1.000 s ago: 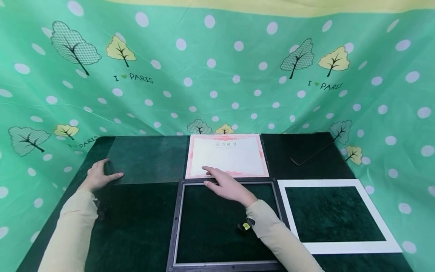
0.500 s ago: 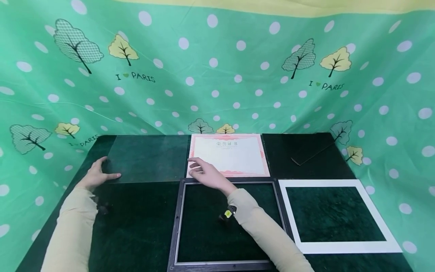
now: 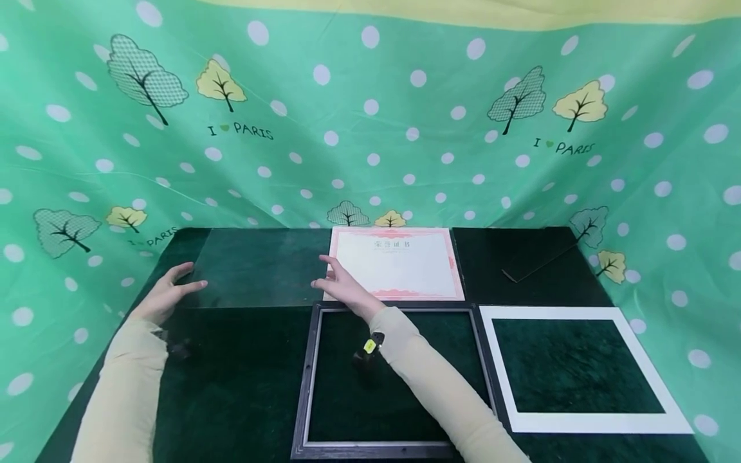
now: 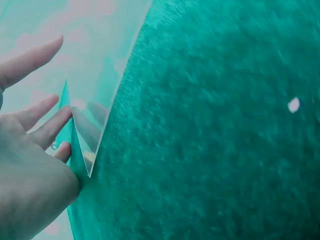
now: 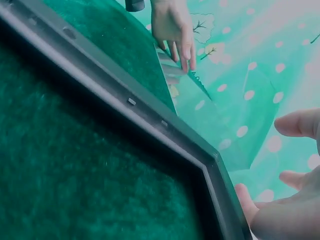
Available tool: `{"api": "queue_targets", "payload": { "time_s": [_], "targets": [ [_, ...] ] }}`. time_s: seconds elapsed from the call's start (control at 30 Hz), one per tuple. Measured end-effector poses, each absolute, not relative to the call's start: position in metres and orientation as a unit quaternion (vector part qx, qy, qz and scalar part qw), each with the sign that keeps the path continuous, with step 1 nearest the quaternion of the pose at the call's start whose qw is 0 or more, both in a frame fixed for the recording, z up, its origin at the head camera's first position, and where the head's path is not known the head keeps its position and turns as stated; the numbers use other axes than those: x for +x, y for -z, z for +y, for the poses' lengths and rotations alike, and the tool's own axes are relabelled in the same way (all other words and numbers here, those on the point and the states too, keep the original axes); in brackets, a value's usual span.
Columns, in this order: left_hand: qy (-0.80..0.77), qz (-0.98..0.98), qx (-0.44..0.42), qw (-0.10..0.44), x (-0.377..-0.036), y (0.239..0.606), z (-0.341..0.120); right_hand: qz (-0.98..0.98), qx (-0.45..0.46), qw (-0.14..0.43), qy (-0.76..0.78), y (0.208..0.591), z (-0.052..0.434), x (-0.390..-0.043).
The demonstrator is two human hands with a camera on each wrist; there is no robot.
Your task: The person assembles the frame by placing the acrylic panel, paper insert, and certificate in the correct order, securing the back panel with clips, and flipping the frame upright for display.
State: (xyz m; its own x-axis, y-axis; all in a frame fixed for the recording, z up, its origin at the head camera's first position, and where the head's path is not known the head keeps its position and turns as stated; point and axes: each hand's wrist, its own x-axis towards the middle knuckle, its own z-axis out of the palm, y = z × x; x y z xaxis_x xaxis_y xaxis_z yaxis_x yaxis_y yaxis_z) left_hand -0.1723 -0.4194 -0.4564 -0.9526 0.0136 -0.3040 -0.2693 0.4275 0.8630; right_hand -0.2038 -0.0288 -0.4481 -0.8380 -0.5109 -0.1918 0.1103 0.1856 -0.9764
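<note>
A clear, glossy sheet (image 3: 263, 267) lies flat at the back left of the dark green table. At its left edge is my left hand (image 3: 159, 301), thumb and fingers spread; in the left wrist view the fingertips (image 4: 64, 113) come up to the sheet's edge near a corner. Whether they touch it I cannot tell. My right hand (image 3: 350, 290) hovers by the sheet's right edge, over the left border of a pink-edged certificate (image 3: 399, 267), fingers extended and holding nothing. Below the right forearm lies an empty dark picture frame (image 3: 305, 392).
A white mat board (image 3: 596, 423) with a cut-out window lies to the right of the frame. Behind it is a black backing board (image 3: 480, 263) with a thin strip-like piece on it. Green dotted curtain (image 3: 370, 122) encloses the back and sides.
My right hand has moved left from over the certificate's middle to the clear sheet's right edge. The left hand has stayed by the sheet's left edge. The head view has shifted slightly.
</note>
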Motion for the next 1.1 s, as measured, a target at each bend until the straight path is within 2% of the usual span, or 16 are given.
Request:
{"api": "queue_targets", "payload": {
  "time_s": [0.23, 0.5, 0.67, 0.9, 1.1],
  "targets": [
    [-0.592, 0.792, -0.103, 0.111, -0.170, 0.453, -0.423, 0.694, -0.111, 0.271, 0.657, 0.449, -0.032, -0.207],
    [-0.593, 0.790, -0.132, 0.086, -0.165, 0.454, -0.425, 0.670, -0.111, 0.278, 0.679, 0.447, -0.035, -0.208],
    [-0.602, 0.781, -0.144, 0.079, -0.162, 0.455, -0.427, 0.656, -0.103, 0.265, 0.699, 0.451, -0.036, -0.210],
    [-0.679, 0.723, -0.106, 0.072, -0.156, 0.461, -0.428, 0.585, -0.066, 0.244, 0.771, 0.462, -0.038, -0.212],
    [-0.723, 0.684, -0.079, 0.054, -0.152, 0.461, -0.426, 0.593, -0.067, 0.212, 0.774, 0.464, -0.035, -0.211]
  ]
}}
